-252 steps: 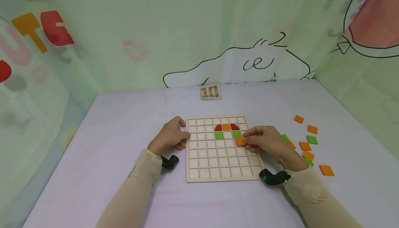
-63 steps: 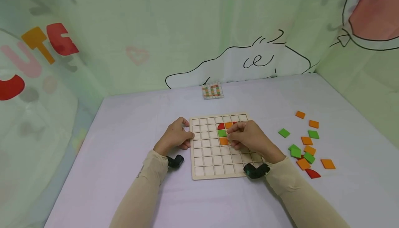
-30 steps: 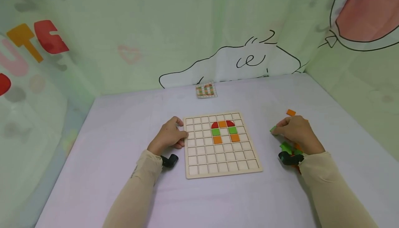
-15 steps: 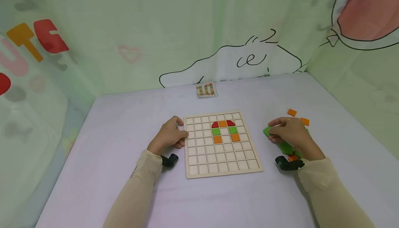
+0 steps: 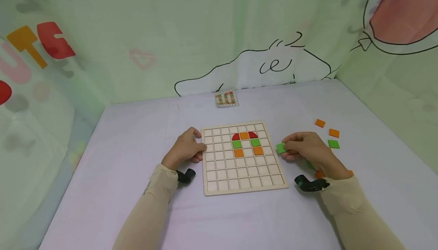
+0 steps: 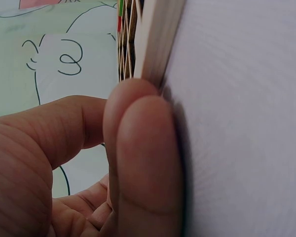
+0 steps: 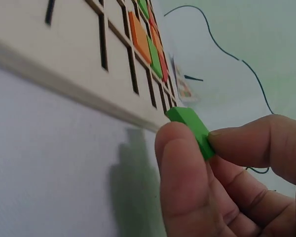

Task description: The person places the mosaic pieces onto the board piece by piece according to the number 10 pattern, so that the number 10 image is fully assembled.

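In the head view, a wooden grid board [image 5: 245, 168] lies on the table. Tiles set in its cells near the back right form an arch of two red quarter-rounds, orange squares and green squares. My left hand [image 5: 184, 147] rests at the board's left edge; in the left wrist view its thumb [image 6: 149, 148] and a fingertip press against that rim. Just off the board's right edge, my right hand [image 5: 309, 149] pinches a green square tile [image 5: 281, 148] between thumb and fingers. The right wrist view shows this green tile [image 7: 192, 129] tilted, held above the tablecloth beside the rim.
Loose orange tiles [image 5: 334, 133] and a green one [image 5: 333, 144] lie right of the board, with more partly hidden under my right forearm. A small printed pattern card [image 5: 226, 98] sits at the table's back edge, before a fabric wall [image 5: 164, 26].
Two orange squares now sit below the green ones on the board. My right hand has picked up a green tile from the right and carried it left towards the board. My left hand stays put.
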Motion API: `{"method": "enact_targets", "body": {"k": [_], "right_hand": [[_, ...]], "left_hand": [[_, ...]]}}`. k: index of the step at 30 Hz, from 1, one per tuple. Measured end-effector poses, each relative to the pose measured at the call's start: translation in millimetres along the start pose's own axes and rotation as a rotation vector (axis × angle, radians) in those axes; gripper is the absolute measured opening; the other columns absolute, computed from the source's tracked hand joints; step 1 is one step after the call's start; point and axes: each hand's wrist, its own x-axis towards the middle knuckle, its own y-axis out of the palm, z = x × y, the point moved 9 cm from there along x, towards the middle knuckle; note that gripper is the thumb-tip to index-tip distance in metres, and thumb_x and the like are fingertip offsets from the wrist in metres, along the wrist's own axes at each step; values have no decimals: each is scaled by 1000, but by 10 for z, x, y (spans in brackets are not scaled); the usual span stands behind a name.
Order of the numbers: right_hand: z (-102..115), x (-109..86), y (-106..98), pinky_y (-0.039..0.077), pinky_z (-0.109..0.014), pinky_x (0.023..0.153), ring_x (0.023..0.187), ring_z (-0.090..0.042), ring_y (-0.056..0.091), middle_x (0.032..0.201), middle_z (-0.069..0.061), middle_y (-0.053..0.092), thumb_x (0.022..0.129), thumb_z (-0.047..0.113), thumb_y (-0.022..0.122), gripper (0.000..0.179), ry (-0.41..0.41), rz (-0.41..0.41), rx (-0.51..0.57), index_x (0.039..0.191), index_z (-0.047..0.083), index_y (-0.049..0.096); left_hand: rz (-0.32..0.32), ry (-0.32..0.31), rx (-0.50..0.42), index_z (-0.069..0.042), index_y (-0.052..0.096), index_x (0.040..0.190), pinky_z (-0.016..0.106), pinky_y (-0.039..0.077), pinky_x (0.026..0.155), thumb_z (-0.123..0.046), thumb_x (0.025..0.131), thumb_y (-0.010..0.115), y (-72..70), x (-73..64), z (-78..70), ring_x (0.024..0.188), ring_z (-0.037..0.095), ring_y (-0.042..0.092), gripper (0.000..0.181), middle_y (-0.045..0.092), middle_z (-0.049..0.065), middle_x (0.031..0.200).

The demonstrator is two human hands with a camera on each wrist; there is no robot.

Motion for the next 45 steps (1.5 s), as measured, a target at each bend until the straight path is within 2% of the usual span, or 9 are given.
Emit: {"method": "enact_targets", "body": {"k": [8,20,29,45], "right_hand": [[37,-42,180,64,-27,71,76,-16,73,89,-4,75,98,16,70,38,25,11,-46,126,-8,61],[66,-61,425,65,-28,69,76,-18,74,90,-7,75,99,9,65,34,-12,75,-27,125,-11,59],[79,-56,514,64,-27,69,74,-17,73,89,-8,74,99,9,65,31,-13,95,-33,122,-11,61],[61,-36,553,61,-25,61,67,-14,66,80,-6,70,96,10,72,28,-18,52,-65,116,-8,66]], "left_hand": [[5,-3,-7,-4,49,128,28,60,51,-5,94,72,-4,-5,2,55,16,67,41,66,13,81],[12,0,-7,-4,49,128,27,60,50,-6,95,71,-3,3,3,54,15,66,40,66,13,81],[10,4,2,-3,49,128,27,60,50,-5,95,71,-13,-8,-17,54,15,66,40,66,13,81],[22,-9,-12,-4,48,129,28,60,52,-6,95,71,-9,-24,-25,55,16,67,41,65,13,84]]}}
